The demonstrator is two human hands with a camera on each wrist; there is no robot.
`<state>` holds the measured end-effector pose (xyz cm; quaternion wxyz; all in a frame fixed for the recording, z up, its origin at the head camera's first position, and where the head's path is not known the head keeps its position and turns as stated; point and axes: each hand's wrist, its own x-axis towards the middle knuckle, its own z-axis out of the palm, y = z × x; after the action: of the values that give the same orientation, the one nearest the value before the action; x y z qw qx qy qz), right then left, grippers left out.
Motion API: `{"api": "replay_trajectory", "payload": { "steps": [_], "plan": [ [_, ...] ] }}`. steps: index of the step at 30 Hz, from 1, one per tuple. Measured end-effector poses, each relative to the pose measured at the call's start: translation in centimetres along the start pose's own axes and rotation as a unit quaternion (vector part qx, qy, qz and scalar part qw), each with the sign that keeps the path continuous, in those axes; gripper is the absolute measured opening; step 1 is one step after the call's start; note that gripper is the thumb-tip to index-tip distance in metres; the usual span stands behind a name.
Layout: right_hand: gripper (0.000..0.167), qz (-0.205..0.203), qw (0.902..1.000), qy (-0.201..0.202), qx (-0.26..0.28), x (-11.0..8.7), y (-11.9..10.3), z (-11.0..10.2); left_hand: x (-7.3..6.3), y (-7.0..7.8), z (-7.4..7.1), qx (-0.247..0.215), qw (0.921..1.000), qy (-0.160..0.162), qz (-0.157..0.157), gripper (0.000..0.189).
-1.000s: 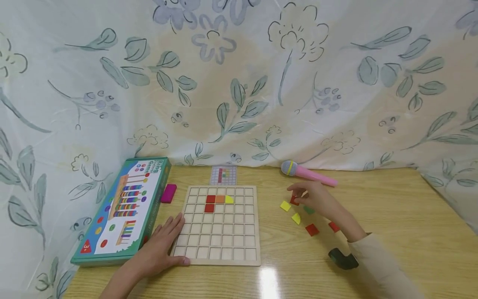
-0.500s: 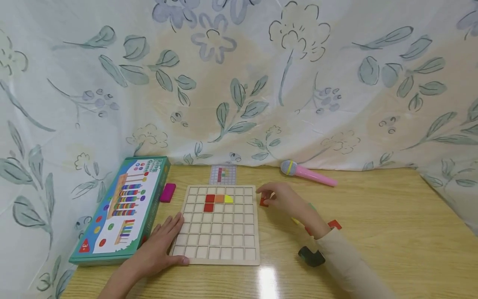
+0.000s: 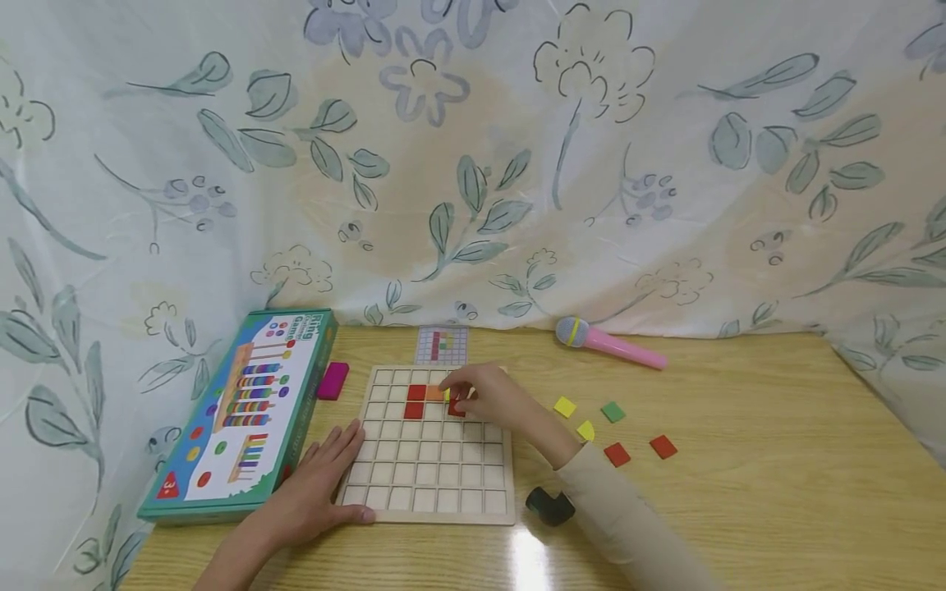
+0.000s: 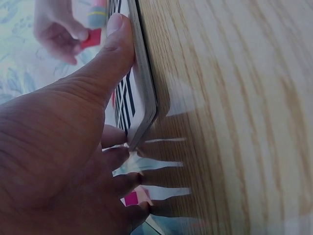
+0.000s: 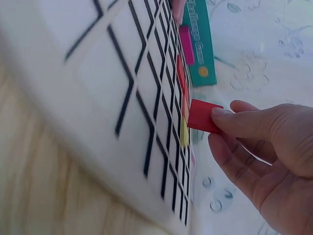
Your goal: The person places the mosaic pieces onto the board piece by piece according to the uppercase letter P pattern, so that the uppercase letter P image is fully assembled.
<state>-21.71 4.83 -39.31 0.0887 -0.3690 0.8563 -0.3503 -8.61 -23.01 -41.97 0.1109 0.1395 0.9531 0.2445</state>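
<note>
Head: right hand [image 3: 493, 399] (pinching red tile [image 3: 454, 409]) moved over the board [image 3: 429, 474].

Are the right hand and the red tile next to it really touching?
Touching. The right wrist view shows it plainly: the fingers of the right hand pinch one end of the red tile.

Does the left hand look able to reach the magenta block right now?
Likely yes: the magenta block lies just beyond the left hand, between the box and the grid board, and nothing visible blocks it.
</note>
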Motion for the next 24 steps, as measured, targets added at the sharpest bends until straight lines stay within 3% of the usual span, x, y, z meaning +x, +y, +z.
{"api": "replay_trajectory", "payload": {
  "steps": [16,24],
  "plan": [
    [0.027,-0.023,0.9989,-0.014,0.039,2.7,-2.4,4.0,-0.1,-0.2,0.2,0.011,0.9999,0.01,0.006,0.113],
    [0.023,0.007,0.9999,-0.011,-0.006,2.9,-2.9,5.5,-0.1,-0.1,0.1,0.002,1.0,0.005,0.001,0.112]
  ]
}}
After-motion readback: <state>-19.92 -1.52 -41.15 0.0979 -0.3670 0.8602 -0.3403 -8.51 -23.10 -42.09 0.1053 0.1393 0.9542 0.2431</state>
